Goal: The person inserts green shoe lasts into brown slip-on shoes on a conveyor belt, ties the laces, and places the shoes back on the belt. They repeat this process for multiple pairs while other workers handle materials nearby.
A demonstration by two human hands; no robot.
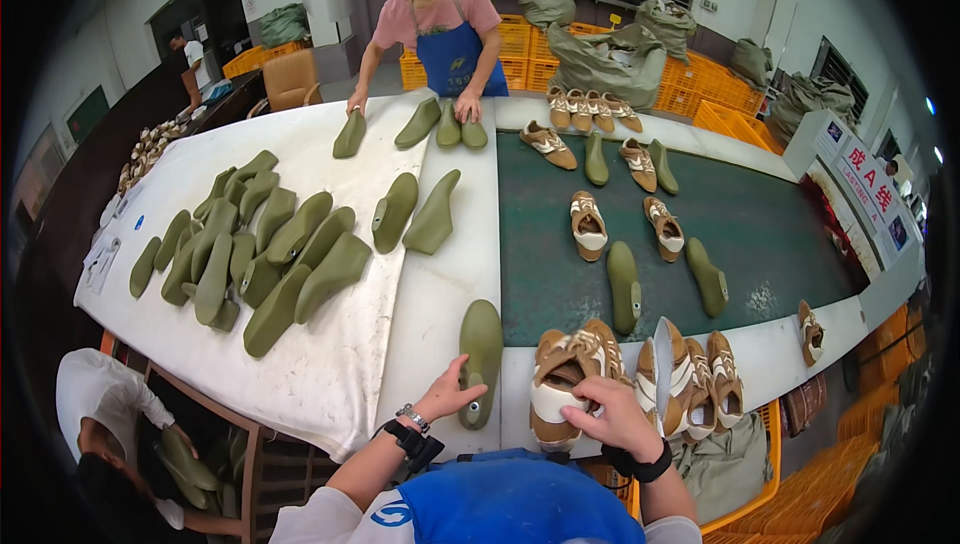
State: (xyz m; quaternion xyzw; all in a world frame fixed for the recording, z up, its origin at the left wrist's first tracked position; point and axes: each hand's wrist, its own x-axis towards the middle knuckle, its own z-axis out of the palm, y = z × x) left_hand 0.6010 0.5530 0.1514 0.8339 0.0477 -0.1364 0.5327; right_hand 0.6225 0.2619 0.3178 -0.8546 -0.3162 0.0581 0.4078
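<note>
My left hand (447,394) rests on the heel end of a green shoe last (481,356) lying on the white table edge. My right hand (612,414) grips the near side of a tan and white shoe (562,384) that stands beside that last. More tan shoes (700,379) lie just right of it, close to my right wrist.
A dark green conveyor belt (760,224) carries several shoes and green lasts. A heap of green lasts (255,244) lies on the white table (330,364) at left. A person in a blue apron (450,44) stands at the far end, hands on lasts. Another person (110,414) crouches at lower left. Orange crates (720,94) stand behind.
</note>
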